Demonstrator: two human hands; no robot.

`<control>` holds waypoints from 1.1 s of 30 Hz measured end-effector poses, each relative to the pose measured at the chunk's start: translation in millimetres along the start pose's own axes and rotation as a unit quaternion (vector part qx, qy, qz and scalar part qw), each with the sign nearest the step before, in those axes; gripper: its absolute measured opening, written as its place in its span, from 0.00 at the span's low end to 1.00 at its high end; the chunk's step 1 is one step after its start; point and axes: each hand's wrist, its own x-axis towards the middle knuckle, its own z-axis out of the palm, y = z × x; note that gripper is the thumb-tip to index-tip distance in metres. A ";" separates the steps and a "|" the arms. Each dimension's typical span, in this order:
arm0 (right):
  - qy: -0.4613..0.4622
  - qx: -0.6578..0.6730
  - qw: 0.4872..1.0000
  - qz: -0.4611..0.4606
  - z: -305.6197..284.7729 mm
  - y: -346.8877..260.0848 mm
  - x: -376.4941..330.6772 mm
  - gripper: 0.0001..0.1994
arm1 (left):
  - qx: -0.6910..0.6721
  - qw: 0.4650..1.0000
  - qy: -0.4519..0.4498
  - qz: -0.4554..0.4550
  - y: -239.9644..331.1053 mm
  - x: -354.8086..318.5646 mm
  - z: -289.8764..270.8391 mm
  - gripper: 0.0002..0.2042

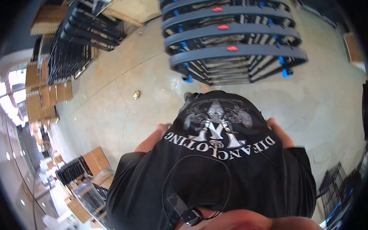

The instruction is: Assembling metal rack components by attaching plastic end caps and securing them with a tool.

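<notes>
My left hand point(163, 127) hangs at my left side, half covered by the edge of my black printed T-shirt point(218, 170). On the other side, my right hand point(271, 122) also shows only in part beside the shirt. The fingers of both are hidden, so I cannot make out whether they hold anything. Ahead of me stands a row of nested frames point(238, 52) with curved grey bars, red marks, black struts and blue fittings at their lower ends. Both hands are apart from these frames.
Black metal racks point(70, 54) stand at the far left. Cardboard boxes point(45, 97) are stacked near them, and another box point(96, 160) sits lower left. A small crumpled piece point(137, 94) lies on the concrete floor point(113, 77). More dark frames point(334, 180) stand at the right.
</notes>
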 end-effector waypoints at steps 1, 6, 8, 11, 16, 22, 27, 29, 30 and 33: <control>0.088 -0.049 0.985 -0.137 1.9 -82.1 -1.0 0.23 | 0.014 0.992 -0.069 -0.105 -38.2 -28.3 46.2 0.26; 0.183 0.268 0.935 -0.144 34.1 -134.7 12.5 0.20 | -0.341 0.862 0.088 -0.365 -79.1 -35.1 79.9 0.22; 0.244 -0.269 0.913 -0.185 16.5 -79.5 12.5 0.14 | -0.465 0.833 0.098 -0.283 -67.6 -5.0 18.2 0.24; 0.275 -0.289 0.889 -0.226 1.7 -168.7 9.8 0.12 | -0.401 0.877 0.151 -0.218 -146.3 0.1 -7.3 0.26; 0.292 -0.272 0.885 -0.241 -50.2 -349.9 -140.1 0.11 | -0.415 0.839 0.293 -0.194 -209.5 -18.4 -131.5 0.24; 0.247 -0.148 0.914 -0.284 -77.3 -557.2 -148.9 0.11 | -0.548 0.764 0.301 -0.159 -278.8 -29.9 -176.6 0.20; 0.169 0.014 0.930 -0.326 -100.2 -706.3 -116.3 0.12 | -0.388 0.887 0.185 -0.171 -345.1 -2.4 -140.5 0.21; 0.130 0.068 0.930 -0.336 -123.6 -762.5 -95.5 0.13 | -0.432 0.882 0.138 -0.127 -383.1 -12.3 -103.2 0.20; 0.148 0.087 0.935 -0.310 -144.9 -733.3 15.7 0.13 | -0.435 0.886 0.136 -0.088 -392.1 -0.3 -124.3 0.20; 0.137 0.231 0.909 -0.319 -184.3 -857.6 -104.9 0.12 | -0.427 0.863 0.156 -0.221 -491.4 -76.6 -60.3 0.21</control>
